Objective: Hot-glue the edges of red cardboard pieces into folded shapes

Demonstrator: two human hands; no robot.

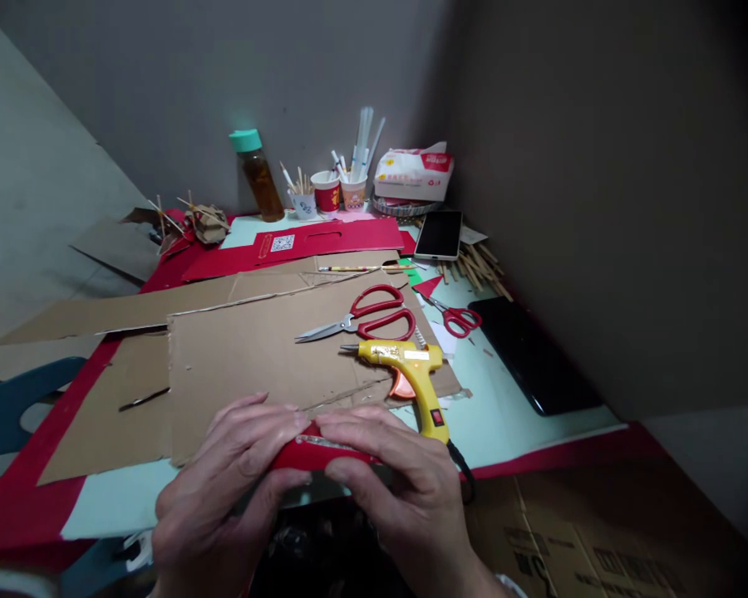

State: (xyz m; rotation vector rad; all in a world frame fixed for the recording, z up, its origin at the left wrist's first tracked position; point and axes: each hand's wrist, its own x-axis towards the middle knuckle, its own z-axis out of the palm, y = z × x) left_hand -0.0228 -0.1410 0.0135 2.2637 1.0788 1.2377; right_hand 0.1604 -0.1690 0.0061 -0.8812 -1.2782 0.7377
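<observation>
Near the table's front edge my left hand (230,469) and my right hand (405,473) both grip a small red card piece (315,455), thumbs below and fingers over the top. A shiny, clear strip that looks like glue runs along it. Its ends are hidden under my fingers. Just beyond my right hand lies a yellow hot glue gun (419,374), its nozzle pointing left. Large red-handled scissors (380,314) rest behind it on a cardboard sheet (255,357), which spreads out in front of both hands.
Small scissors (461,321), a black tablet-like slab (536,357) and a phone (440,234) lie at right, near wooden sticks (479,267). Toward the wall stand a bottle (262,183), paper cups (327,193) and a tissue pack (413,174). A red sheet (342,239) lies before them.
</observation>
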